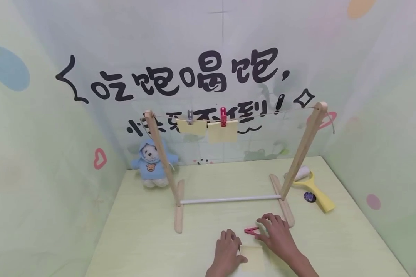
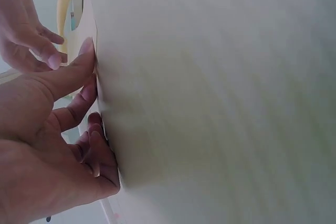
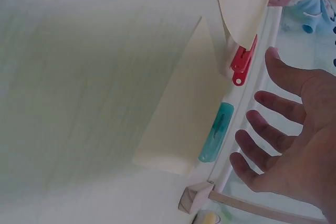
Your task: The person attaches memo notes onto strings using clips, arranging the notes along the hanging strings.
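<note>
My left hand (image 1: 226,252) is by a pale yellow sheet of paper (image 1: 254,259) near the table's front. In the right wrist view its thumb and finger pinch the corner of a raised sheet (image 3: 241,3); a second sheet (image 3: 181,108) lies flat below. My right hand (image 1: 278,236) hovers just above the table, fingers spread and holding nothing. Beside its fingers lies a red clothespin (image 1: 251,231), which shows behind the raised sheet's edge in the right wrist view. A teal clothespin (image 3: 216,132) lies by the flat sheet, mostly hidden under my right hand in the head view.
Behind my hands stands a wooden rack (image 1: 301,154) with a string (image 1: 249,115) across its top. A grey clothespin (image 1: 190,116) and a red one (image 1: 223,117) hold two sheets on it. A plush bear (image 1: 152,165) sits left; a yellow-handled lint roller (image 1: 320,194) lies right.
</note>
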### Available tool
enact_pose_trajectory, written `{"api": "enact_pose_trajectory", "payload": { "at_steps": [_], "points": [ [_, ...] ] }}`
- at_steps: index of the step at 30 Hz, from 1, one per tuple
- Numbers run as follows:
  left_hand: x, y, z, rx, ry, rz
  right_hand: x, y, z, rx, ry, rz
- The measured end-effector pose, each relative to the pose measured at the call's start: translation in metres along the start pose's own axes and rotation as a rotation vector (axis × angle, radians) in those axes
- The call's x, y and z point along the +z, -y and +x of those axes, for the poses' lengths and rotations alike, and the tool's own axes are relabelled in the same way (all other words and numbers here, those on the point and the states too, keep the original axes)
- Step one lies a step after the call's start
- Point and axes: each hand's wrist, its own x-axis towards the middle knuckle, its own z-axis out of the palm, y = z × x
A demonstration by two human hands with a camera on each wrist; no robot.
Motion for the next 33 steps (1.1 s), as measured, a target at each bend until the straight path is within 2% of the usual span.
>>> {"api": "enact_pose_trajectory", "payload": {
  "at_steps": [3,10,15,22,25,28,30,33],
  "points": [
    [0.002,-0.001,-0.001,-0.005,0.009,0.026,0.005,0.001,-0.004,0.012,0.012,-0.025],
    [0.008,-0.005,-0.006,0.013,-0.013,0.105,0.014,0.0,-0.013,0.015,-0.004,-0.042],
    [0.012,-0.007,-0.006,-0.008,0.008,0.122,0.02,-0.004,-0.015,-0.011,-0.051,-0.075],
    [0.024,-0.004,-0.008,0.028,-0.083,0.132,0.027,-0.007,-0.018,-0.046,-0.119,-0.088],
    [0.022,-0.005,-0.009,0.039,-0.077,0.103,0.027,-0.008,-0.018,-0.048,-0.124,-0.081],
    [0.011,-0.009,-0.008,0.024,-0.012,0.052,0.026,-0.008,-0.017,-0.062,-0.162,-0.065],
    [0.003,-0.012,-0.008,-0.003,0.039,0.001,0.026,-0.009,-0.016,-0.078,-0.202,-0.049],
    [-0.004,-0.013,-0.006,-0.06,0.076,-0.117,0.024,-0.009,-0.013,-0.091,-0.249,-0.029]
  ]
}}
